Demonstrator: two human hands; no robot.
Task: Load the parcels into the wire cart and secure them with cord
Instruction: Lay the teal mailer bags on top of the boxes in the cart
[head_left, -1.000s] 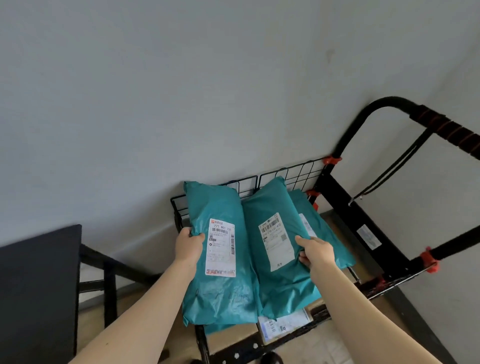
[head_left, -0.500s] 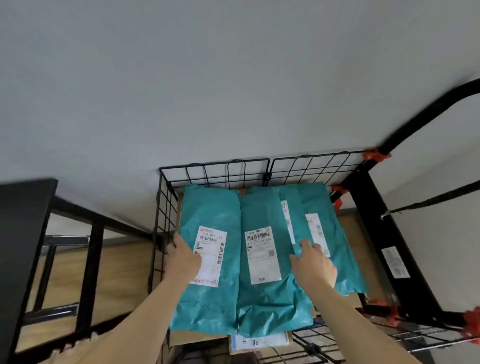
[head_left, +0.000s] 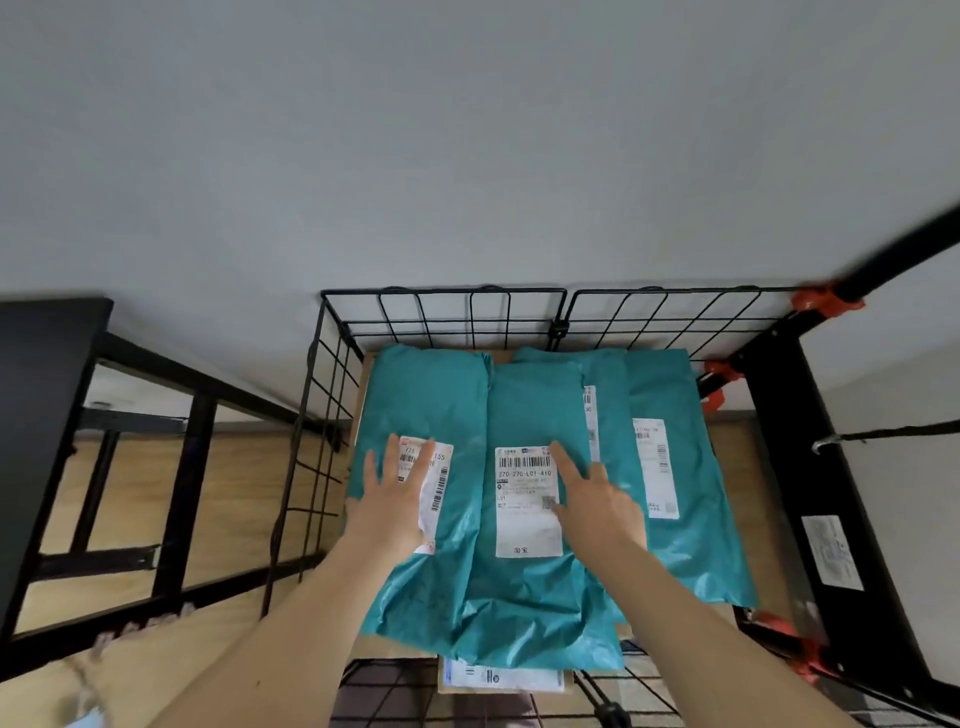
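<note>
Several teal parcels with white labels lie flat and overlapping inside the black wire cart (head_left: 441, 312). My left hand (head_left: 397, 501) rests flat with straight fingers on the left parcel (head_left: 431, 395), covering part of its label. My right hand (head_left: 597, 501) lies with fingers extended on the middle parcel (head_left: 524, 415), beside its label. A right parcel (head_left: 675, 467) sits against the cart's black frame. Under the teal parcels a brown box with a white label (head_left: 501, 678) shows at the near edge. A black cord with a metal hook (head_left: 883, 434) hangs at the right.
A grey wall stands right behind the cart. A black table frame (head_left: 52, 415) stands to the left over the wooden floor. The cart's black handle bar (head_left: 909, 249) rises at the upper right, with orange clips (head_left: 821, 301) at its joints.
Both hands let go of the parcel edges and now lie flat on top of the parcels. The parcels settled down level in the cart, and my view tilted further downward.
</note>
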